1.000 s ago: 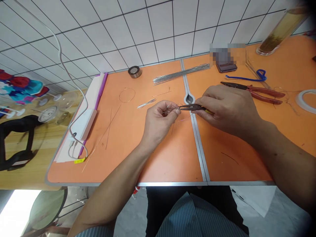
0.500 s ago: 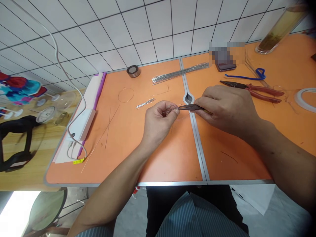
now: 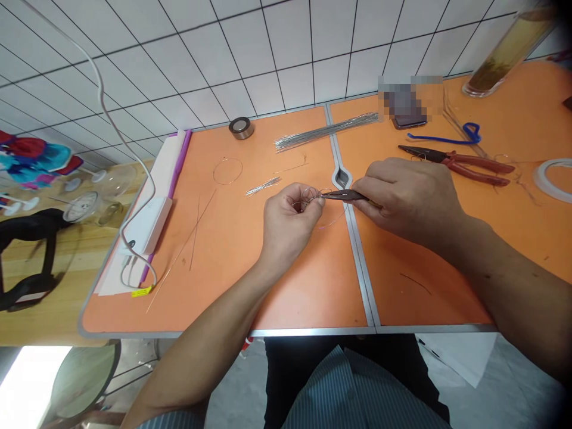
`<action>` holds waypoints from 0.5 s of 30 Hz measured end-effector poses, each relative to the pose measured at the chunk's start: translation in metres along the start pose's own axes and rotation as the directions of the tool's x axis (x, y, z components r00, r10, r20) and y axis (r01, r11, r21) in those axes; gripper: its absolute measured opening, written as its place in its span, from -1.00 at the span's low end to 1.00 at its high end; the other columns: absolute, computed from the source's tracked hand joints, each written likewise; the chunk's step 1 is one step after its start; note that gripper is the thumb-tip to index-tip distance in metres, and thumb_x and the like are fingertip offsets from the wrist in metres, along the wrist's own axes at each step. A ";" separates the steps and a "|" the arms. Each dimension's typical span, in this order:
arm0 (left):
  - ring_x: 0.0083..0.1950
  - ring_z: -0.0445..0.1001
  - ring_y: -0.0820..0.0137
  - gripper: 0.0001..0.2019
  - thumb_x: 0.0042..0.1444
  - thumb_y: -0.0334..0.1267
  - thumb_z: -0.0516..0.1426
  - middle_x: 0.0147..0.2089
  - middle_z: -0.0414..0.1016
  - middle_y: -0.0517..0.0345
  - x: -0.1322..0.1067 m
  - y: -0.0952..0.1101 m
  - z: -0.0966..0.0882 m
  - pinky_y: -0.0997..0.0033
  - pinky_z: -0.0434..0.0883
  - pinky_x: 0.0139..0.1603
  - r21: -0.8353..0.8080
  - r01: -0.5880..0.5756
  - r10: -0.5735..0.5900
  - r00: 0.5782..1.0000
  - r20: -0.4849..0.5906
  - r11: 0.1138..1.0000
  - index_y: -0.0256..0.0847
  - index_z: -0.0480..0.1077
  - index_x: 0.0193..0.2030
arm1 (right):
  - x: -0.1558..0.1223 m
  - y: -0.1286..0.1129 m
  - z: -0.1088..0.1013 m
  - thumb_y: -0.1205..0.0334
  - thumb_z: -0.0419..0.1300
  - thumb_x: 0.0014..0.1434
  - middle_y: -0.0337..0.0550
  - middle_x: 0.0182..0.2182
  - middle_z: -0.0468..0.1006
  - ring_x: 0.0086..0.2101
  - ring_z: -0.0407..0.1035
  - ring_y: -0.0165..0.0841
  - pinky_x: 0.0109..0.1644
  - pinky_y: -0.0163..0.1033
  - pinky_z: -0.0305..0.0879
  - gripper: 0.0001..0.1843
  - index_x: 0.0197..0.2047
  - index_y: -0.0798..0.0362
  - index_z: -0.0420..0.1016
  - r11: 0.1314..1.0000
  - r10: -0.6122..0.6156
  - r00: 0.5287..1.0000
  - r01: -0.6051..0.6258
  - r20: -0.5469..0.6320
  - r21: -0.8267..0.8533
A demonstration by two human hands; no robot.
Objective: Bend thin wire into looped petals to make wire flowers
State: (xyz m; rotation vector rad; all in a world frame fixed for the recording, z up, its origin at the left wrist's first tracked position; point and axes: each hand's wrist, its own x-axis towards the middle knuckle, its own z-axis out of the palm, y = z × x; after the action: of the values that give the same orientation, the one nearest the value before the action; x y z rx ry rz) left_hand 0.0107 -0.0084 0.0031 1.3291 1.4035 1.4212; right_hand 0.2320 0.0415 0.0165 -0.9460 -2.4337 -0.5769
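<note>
My left hand [image 3: 292, 217] pinches a thin, looped wire [image 3: 308, 196] between thumb and fingertips above the orange table [image 3: 214, 256]. Fingers close around dark-jawed pliers [image 3: 344, 195] in my right hand [image 3: 409, 190], and most of their handles are hidden in the palm. The plier tips meet the wire right at my left thumb. A thin curved strand hangs below the jaws. Left of my hands lie a wire ring [image 3: 227, 171] and a small bunch of short silvery wires [image 3: 263, 186].
A bundle of long straight wires [image 3: 326, 132] lies at the back, near a roll of tape [image 3: 241, 128]. Red-handled pliers [image 3: 458, 164], a blue bent strip [image 3: 447, 140] and a phone [image 3: 406, 113] are on the right. A white box with cables [image 3: 149, 226] sits left.
Both hands stay at nearly the same spot. The right wrist has shifted slightly, and the loose wire strand below the pliers has swung into a lower curve.
</note>
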 end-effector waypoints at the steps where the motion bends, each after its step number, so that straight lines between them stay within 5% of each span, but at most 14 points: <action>1: -0.39 0.36 0.46 -0.87 0.10 -0.35 0.34 -0.41 0.49 0.21 0.000 0.000 0.000 0.45 0.29 -0.41 0.000 -0.001 0.001 1.000 -0.001 1.000 -0.16 0.50 -0.42 | 0.000 0.000 0.000 0.14 0.27 0.49 -0.13 -0.43 0.58 -0.40 0.29 -0.28 -0.36 -0.13 -0.13 -0.68 -0.34 0.03 0.60 1.000 0.005 1.000 -0.005 0.004 0.003; 9: -0.41 0.31 0.48 -0.83 0.12 -0.37 0.33 -0.40 0.45 0.23 0.000 -0.001 0.000 0.44 0.27 -0.41 -0.017 -0.002 0.001 1.000 -0.014 1.000 -0.16 0.45 -0.43 | -0.001 0.002 0.006 0.20 0.25 0.49 -0.15 -0.42 0.55 -0.38 0.28 -0.28 -0.34 -0.12 -0.06 -0.70 -0.31 0.02 0.65 0.999 -0.035 0.996 0.034 -0.082 -0.012; 15: -0.39 0.32 0.46 -0.83 0.14 -0.36 0.33 -0.41 0.44 0.23 0.000 -0.001 0.000 0.43 0.28 -0.39 0.006 -0.009 0.009 1.000 -0.013 1.000 -0.15 0.45 -0.43 | 0.000 -0.001 0.000 0.16 0.09 0.59 -0.04 -0.34 0.63 -0.31 0.36 -0.18 -0.29 -0.07 -0.01 -0.61 -0.24 -0.03 0.66 0.997 0.064 0.992 -0.069 0.109 0.043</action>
State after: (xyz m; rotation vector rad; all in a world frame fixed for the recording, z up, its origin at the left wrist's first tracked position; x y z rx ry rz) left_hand 0.0109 -0.0083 0.0021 1.3344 1.4131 1.4349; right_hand 0.2314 0.0409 0.0163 -1.0593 -2.4879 -0.4549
